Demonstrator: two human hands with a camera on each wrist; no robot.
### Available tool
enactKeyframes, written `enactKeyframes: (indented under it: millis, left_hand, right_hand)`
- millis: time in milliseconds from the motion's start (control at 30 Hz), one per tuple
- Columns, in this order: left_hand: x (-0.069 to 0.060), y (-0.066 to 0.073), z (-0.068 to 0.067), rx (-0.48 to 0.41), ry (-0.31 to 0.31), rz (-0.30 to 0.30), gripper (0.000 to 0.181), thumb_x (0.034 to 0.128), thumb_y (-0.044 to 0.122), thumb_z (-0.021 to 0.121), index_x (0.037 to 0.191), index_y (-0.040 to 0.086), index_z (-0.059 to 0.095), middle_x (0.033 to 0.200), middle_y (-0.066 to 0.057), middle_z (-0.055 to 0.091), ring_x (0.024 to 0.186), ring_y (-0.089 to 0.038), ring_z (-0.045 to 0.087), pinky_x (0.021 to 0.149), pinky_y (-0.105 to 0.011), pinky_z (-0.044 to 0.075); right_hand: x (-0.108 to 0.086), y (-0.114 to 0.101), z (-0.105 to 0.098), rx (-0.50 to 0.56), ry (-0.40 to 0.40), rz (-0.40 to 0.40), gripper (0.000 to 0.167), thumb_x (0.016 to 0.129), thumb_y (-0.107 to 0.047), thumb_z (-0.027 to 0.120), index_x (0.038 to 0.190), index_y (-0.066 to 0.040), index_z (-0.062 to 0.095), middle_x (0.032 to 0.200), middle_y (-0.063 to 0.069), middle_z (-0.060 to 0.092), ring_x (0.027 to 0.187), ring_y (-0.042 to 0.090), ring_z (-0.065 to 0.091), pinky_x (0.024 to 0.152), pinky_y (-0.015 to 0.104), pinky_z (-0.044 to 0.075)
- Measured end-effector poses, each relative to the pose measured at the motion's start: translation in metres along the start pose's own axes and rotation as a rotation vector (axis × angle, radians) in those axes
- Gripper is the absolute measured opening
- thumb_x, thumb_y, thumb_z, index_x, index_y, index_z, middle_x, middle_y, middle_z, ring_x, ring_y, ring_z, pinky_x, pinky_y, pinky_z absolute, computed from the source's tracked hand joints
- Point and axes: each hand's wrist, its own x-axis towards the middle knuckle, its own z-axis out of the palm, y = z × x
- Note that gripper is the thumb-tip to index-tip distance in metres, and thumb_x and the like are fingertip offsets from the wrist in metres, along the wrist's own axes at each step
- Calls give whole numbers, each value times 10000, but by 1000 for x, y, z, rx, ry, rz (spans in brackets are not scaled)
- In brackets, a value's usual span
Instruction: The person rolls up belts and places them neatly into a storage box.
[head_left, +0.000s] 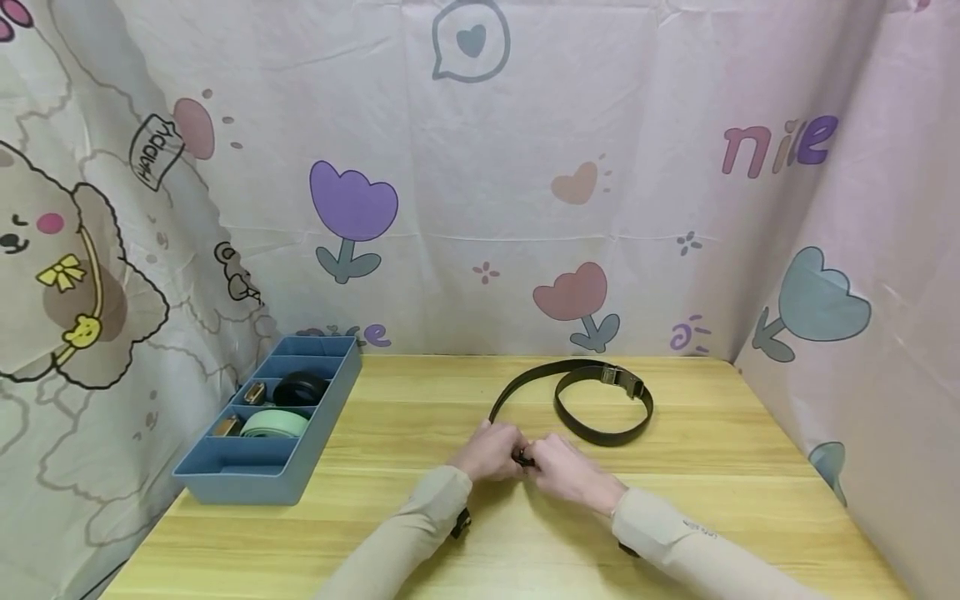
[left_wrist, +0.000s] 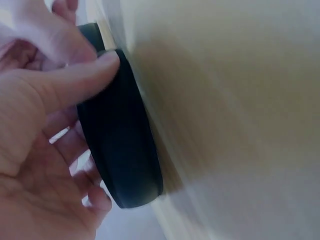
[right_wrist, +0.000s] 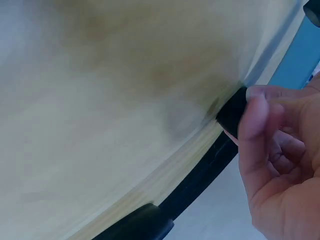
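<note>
A black belt (head_left: pixel 602 437) lies on the table, its metal buckle (head_left: pixel 622 380) on the far right part of a loose loop. The belt's other end is between the two hands. My left hand (head_left: pixel 491 452) pinches it; in the left wrist view the thumb presses on a curved, rolled part of the belt (left_wrist: pixel 122 145). Right beside it, my right hand (head_left: pixel 566 468) pinches the belt between thumb and finger, as the right wrist view shows at the black strap (right_wrist: pixel 232 112). The fingers hide much of the held end in the head view.
A blue divided box (head_left: pixel 321 437) stands at the table's left. A rolled black belt (head_left: pixel 300 388) and a rolled light-green belt (head_left: pixel 274 423) sit in separate compartments, with buckles beside them. A printed curtain (head_left: pixel 465 167) hangs behind the wooden table (head_left: pixel 720 517).
</note>
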Motion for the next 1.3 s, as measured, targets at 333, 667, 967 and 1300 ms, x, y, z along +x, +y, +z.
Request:
enactKeyframes:
  millis: [333, 667, 967, 1300]
  left_hand:
    - [3, -5, -4, 29, -105, 71, 266, 691, 168, 854, 887, 284, 716, 772, 177, 641, 711, -10, 494, 792, -296, 319]
    - [12, -11, -9, 40, -138, 134, 235, 644, 234, 901, 721, 275, 683, 644, 211, 569, 629, 15, 454, 859, -289, 376]
    - [11, -7, -6, 119, -48, 70, 288, 619, 343, 905, 594, 290, 623, 590, 211, 516, 554, -9, 413, 669, -219, 323]
    - [9, -5, -2, 176, 36, 38, 330, 593, 412, 910, 535, 295, 606, 538, 216, 497, 533, -17, 402, 629, -230, 310]
  right_hand:
    - [4, 30, -2, -13, 6, -298, 84, 900, -108, 685, 928, -169, 737, 905, -68, 738, 785, -27, 634, 718, 100, 490]
    - [9, 42, -9, 6, -96, -336, 72, 944, -201, 641, 936, -222, 710, 898, -142, 703, 779, -70, 566, 719, 99, 471]
    - [9, 25, -5, -43, -58, -205, 133, 872, -59, 656, 816, -175, 687, 745, -106, 622, 653, -27, 472, 599, 141, 422]
    - [8, 14, -5, -21, -47, -163, 122, 886, -46, 669, 821, -143, 703, 767, -68, 678, 655, -18, 494, 620, 136, 447]
